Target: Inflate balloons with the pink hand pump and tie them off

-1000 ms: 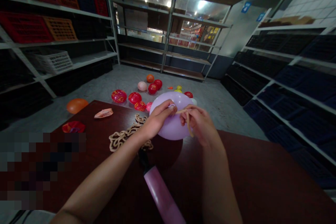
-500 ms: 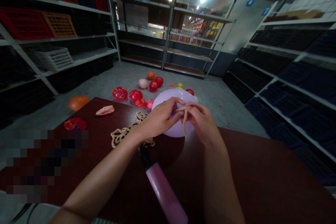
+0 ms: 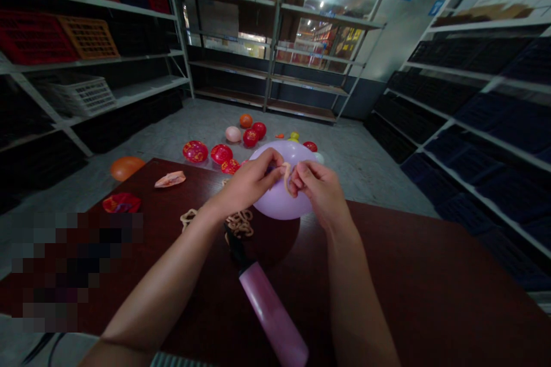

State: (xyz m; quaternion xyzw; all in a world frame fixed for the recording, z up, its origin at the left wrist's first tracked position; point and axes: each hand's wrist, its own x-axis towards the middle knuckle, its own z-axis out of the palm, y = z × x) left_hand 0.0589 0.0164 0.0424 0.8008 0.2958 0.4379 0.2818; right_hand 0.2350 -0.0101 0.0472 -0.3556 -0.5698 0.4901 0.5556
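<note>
My left hand [image 3: 258,178] is closed in a pinch on a beige rope [image 3: 287,178], whose short end curls down in front of the inflated lilac balloon [image 3: 282,206]. Just to the right, my right hand [image 3: 316,183] is also closed, thumb against fingers, close to the rope. What it pinches is hidden. The balloon rests above the dark table [image 3: 408,275], behind both hands. More of the rope lies in a loose heap [image 3: 241,222] under my left wrist. A pink hand pump [image 3: 271,309] with a black end lies between my forearms.
On the table's left lie a flat pink balloon [image 3: 170,179] and a red one [image 3: 121,203]. Several inflated balloons, among them an orange one [image 3: 127,168], are on the floor [image 3: 357,166]. Shelves with crates [image 3: 88,37] stand around.
My hands have drawn slightly apart, the right one backing off from the rope's crossing. The rope end now curls from my left fingers, and the view has shifted a little.
</note>
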